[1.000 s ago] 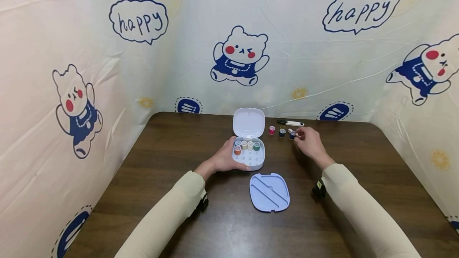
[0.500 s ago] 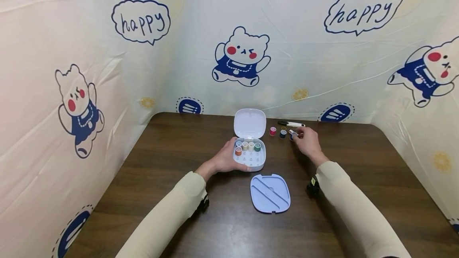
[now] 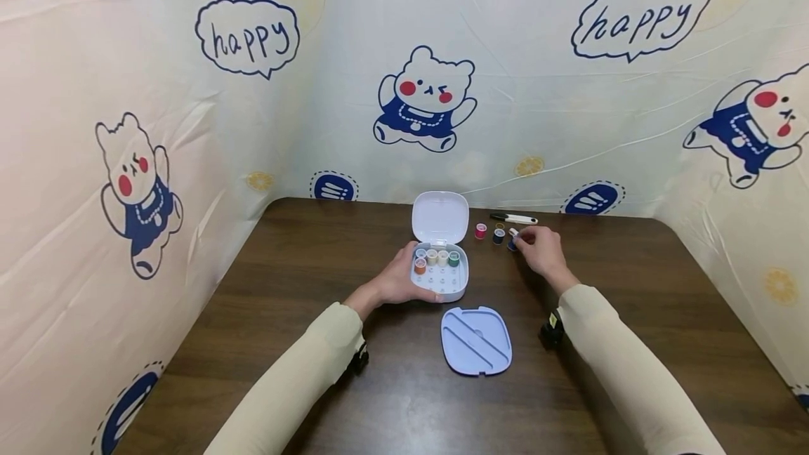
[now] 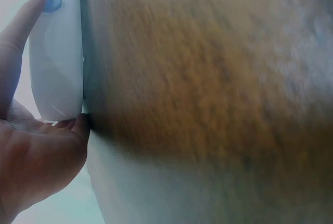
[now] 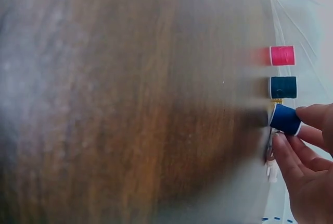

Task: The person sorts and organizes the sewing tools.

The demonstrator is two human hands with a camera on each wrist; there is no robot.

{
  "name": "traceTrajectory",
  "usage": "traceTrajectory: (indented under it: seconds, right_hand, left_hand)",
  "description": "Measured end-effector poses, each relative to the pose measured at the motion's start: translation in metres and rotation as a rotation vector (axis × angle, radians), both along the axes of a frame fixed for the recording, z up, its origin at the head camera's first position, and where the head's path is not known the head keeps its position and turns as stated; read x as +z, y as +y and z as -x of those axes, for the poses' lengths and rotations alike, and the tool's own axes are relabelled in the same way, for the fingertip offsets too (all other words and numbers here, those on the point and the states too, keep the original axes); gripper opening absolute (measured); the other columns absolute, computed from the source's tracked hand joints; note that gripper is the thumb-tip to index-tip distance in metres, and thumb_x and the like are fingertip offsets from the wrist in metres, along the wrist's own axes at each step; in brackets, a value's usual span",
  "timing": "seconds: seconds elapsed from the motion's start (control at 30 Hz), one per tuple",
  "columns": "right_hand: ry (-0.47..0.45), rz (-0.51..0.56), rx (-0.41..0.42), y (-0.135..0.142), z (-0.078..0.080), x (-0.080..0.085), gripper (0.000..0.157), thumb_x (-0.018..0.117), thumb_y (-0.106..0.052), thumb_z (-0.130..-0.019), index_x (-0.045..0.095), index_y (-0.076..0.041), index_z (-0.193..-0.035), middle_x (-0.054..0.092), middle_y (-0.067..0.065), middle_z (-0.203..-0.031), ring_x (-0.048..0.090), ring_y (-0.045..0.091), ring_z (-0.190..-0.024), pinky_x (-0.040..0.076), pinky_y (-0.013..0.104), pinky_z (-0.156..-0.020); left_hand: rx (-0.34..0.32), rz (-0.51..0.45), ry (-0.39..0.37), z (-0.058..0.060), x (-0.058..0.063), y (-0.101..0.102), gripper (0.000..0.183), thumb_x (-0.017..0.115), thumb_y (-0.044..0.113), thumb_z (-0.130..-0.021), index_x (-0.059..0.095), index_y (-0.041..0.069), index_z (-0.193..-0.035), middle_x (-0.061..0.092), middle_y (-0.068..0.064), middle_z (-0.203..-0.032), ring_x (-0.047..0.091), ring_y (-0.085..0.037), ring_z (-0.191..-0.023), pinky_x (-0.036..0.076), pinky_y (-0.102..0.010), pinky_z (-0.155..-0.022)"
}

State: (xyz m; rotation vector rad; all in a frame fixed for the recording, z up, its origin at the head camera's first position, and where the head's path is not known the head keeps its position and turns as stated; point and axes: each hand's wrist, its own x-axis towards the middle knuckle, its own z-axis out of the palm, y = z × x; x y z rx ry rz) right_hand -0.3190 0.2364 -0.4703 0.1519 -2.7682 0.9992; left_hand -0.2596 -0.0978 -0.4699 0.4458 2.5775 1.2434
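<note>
My left hand (image 3: 399,277) grips the left side of a small white sewing box (image 3: 456,294) whose lid (image 3: 440,218) stands raised at the back. In the left wrist view, the thumb (image 4: 27,18) lies at a pale blue button (image 4: 53,3) on the box's front. Inside, several thread spools sit on pegs, among them an orange spool (image 3: 420,267) and a green spool (image 3: 454,258). My right hand (image 5: 312,151) pinches a blue thread spool (image 5: 285,120), tilted, between thumb and fingers. Beside it stand a dark teal spool (image 5: 283,87) and a pink spool (image 5: 282,56).
A light blue tray-like panel (image 3: 477,341) with diagonal grooves lies in front of the box. Behind the spools lies a slim black-and-white tool (image 3: 515,218). A small yellow item (image 3: 500,225) and a white item (image 3: 513,232) are near the spools. A printed cloth (image 3: 354,90) hangs behind the table.
My right hand has drawn in slightly, and the blue spool has shifted a little left and toward me, uncovering more of the white item. The left hand stays on the box.
</note>
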Motion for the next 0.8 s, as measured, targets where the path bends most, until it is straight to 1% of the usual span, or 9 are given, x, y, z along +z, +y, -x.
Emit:
traceTrajectory:
  seconds: [0.17, 0.37, 0.5, 0.67, 0.8]
  right_hand:
    - [-0.019, -0.003, 0.007, -0.002, -0.001, 0.001, 0.021, 0.066, -0.012, -0.099, 0.075, 0.004, -0.108, 0.074, 0.022, -0.106, 0.067, 0.036, -0.099, 0.051, 0.048, -0.086]
    - [-0.074, 0.021, 0.013, -0.006, -0.008, 0.002, 0.021, 0.066, -0.013, -0.099, 0.075, 0.003, -0.11, 0.073, 0.022, -0.108, 0.065, 0.034, -0.099, 0.05, 0.046, -0.087]
    - [-0.081, 0.049, 0.045, -0.011, -0.011, 0.003, 0.021, 0.067, -0.012, -0.099, 0.075, 0.004, -0.11, 0.073, 0.022, -0.108, 0.065, 0.033, -0.098, 0.051, 0.045, -0.085]
    - [-0.089, 0.053, 0.084, -0.016, -0.012, 0.001, 0.022, 0.068, -0.013, -0.098, 0.075, 0.004, -0.111, 0.072, 0.022, -0.111, 0.064, 0.034, -0.101, 0.05, 0.046, -0.088]
    - [-0.086, 0.05, 0.107, -0.021, -0.012, 0.0, 0.02, 0.069, -0.012, -0.098, 0.075, 0.003, -0.11, 0.074, 0.021, -0.106, 0.065, 0.033, -0.099, 0.049, 0.045, -0.086]
  left_hand:
    - [0.01, -0.01, 0.009, 0.0, 0.001, 0.0, 0.119, 0.097, 0.043, -0.065, 0.025, 0.011, -0.155, 0.042, -0.011, -0.139, 0.048, -0.024, -0.121, 0.04, -0.042, -0.106]
    - [0.005, -0.017, 0.01, -0.002, 0.002, -0.001, 0.119, 0.097, 0.045, -0.064, 0.026, 0.009, -0.154, 0.043, -0.011, -0.138, 0.048, -0.025, -0.121, 0.04, -0.042, -0.105]
    - [0.004, -0.015, 0.009, -0.002, 0.001, -0.001, 0.12, 0.097, 0.044, -0.065, 0.026, 0.009, -0.154, 0.043, -0.011, -0.138, 0.048, -0.025, -0.121, 0.04, -0.042, -0.105]
    - [0.002, -0.01, 0.01, -0.001, 0.0, 0.0, 0.119, 0.096, 0.046, -0.066, 0.025, 0.009, -0.154, 0.043, -0.012, -0.139, 0.048, -0.025, -0.121, 0.04, -0.042, -0.104]
    - [0.001, 0.008, 0.0, 0.0, -0.001, 0.0, 0.119, 0.095, 0.048, -0.067, 0.023, 0.011, -0.154, 0.041, -0.011, -0.14, 0.047, -0.024, -0.122, 0.04, -0.041, -0.105]
